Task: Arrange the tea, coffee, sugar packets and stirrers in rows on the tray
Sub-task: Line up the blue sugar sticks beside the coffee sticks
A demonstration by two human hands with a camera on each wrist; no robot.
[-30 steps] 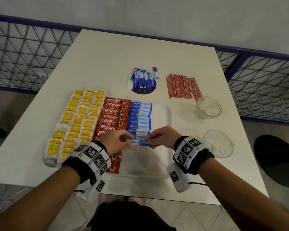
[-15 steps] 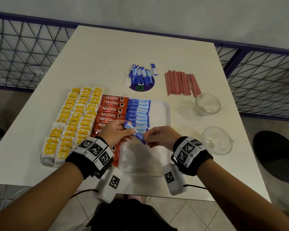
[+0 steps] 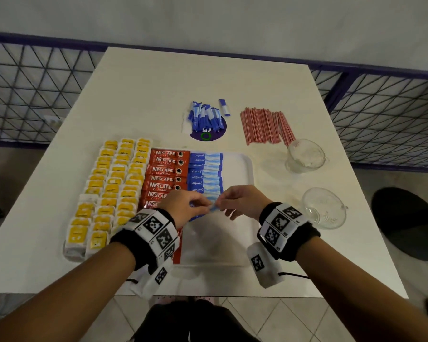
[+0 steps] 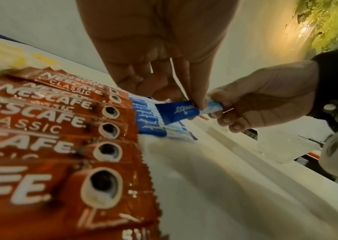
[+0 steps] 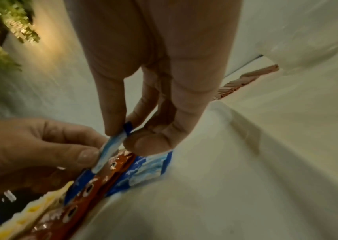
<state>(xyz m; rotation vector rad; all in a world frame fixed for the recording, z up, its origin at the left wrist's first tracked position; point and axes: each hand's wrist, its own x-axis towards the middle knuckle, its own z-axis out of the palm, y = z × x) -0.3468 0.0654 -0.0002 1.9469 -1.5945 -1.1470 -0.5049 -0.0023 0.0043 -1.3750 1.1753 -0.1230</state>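
Both hands pinched 1 blue sugar packet (image 4: 186, 110) by its ends, the left hand (image 3: 183, 206) and right hand (image 3: 242, 202) holding it just above the tray (image 3: 242, 164). Beyond the hands lay the sugar row (image 3: 204, 172). Lowered askew, it would likely nudge that row or overlap the coffee sachets (image 3: 166, 174) just left.
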